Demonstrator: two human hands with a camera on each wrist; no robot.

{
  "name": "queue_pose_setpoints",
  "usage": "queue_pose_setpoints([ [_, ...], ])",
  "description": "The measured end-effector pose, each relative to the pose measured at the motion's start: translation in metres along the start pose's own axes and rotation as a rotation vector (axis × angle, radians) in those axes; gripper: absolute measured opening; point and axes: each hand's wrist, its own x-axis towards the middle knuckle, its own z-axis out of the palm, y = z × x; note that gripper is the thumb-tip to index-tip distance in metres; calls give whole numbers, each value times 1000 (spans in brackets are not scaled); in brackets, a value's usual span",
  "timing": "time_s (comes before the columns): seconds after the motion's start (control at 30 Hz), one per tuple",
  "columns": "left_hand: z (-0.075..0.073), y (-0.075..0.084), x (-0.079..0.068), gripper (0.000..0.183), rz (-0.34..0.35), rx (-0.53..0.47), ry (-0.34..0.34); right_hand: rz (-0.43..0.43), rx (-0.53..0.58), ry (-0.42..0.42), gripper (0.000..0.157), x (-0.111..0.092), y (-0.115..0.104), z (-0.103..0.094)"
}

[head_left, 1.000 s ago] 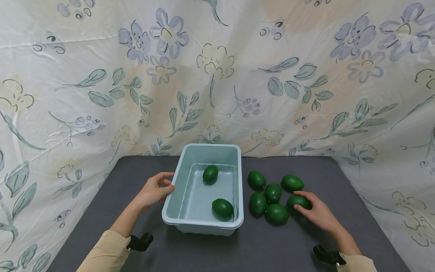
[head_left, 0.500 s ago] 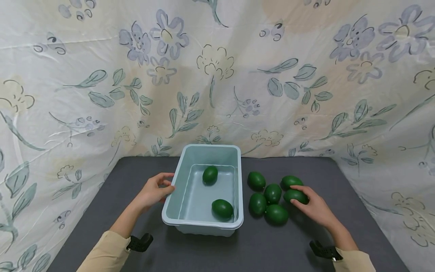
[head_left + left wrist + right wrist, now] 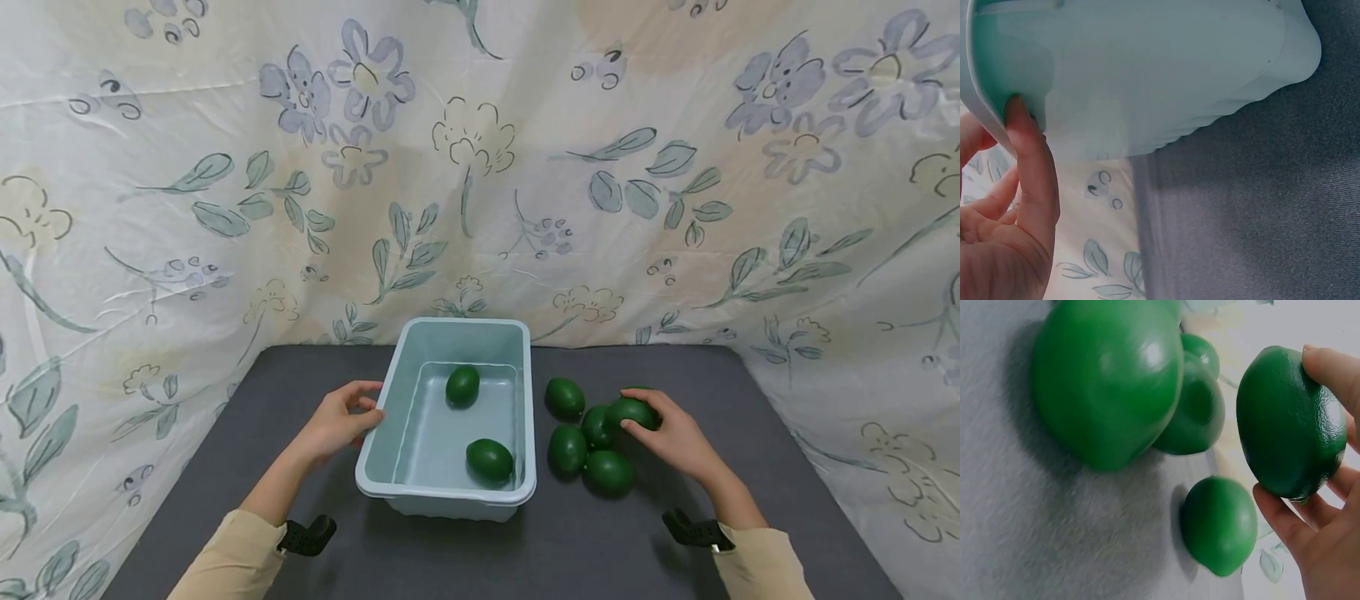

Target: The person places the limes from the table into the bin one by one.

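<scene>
My right hand (image 3: 686, 437) holds a green lime (image 3: 1291, 422) between thumb and fingers. In the right wrist view this lime is raised off the table. Below and around it lie several more limes, including one at the near edge of the group (image 3: 609, 473) and one at the back (image 3: 565, 398); another behind the held lime is mostly hidden. My left hand (image 3: 341, 423) grips the left rim of a pale blue-green plastic bin (image 3: 532, 417). Inside the bin, one lime (image 3: 462, 386) lies toward the back and another (image 3: 490, 461) near the front right corner.
A dark grey table (image 3: 600, 550) carries the bin and the limes. Behind and at both sides hangs a floral cloth (image 3: 480, 208), meeting the table's back edge just beyond the bin.
My right hand has lifted the lime and carried it leftward and slightly away, over the others. The left hand and the bin have stayed put.
</scene>
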Motion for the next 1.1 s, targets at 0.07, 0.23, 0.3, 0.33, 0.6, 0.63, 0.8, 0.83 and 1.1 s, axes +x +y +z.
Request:
queue_pose_setpoints([
  [0.07, 0, 0, 0, 48, -1, 0, 0, -9, 3, 2, 52, 3, -4, 0],
  [0.23, 0, 0, 0, 49, 2, 6, 0, -30, 13, 1, 52, 13, -13, -1],
  [0.3, 0, 1, 0, 49, 3, 7, 0, -36, 16, 3, 53, 16, -16, -2],
  [0.33, 0, 1, -1, 48, 4, 7, 0, -38, 16, 3, 53, 18, -17, -2],
  [0.6, -1, 1, 0, 49, -10, 0, -5, -62, 31, 5, 54, 28, -28, -3],
  [0.63, -1, 1, 0, 49, -12, -1, -5, -66, 33, 5, 54, 30, -30, -3],
  [0.8, -1, 2, 0, 49, -14, 0, -8, -92, 28, 11, 53, 37, -38, -4],
  [0.83, -1, 2, 0, 49, -13, 1, -10, -98, 27, 15, 53, 39, -39, -4],
  [1.1, -1, 3, 0, 49, -13, -3, -16, -111, 30, 24, 52, 53, -55, -6],
])
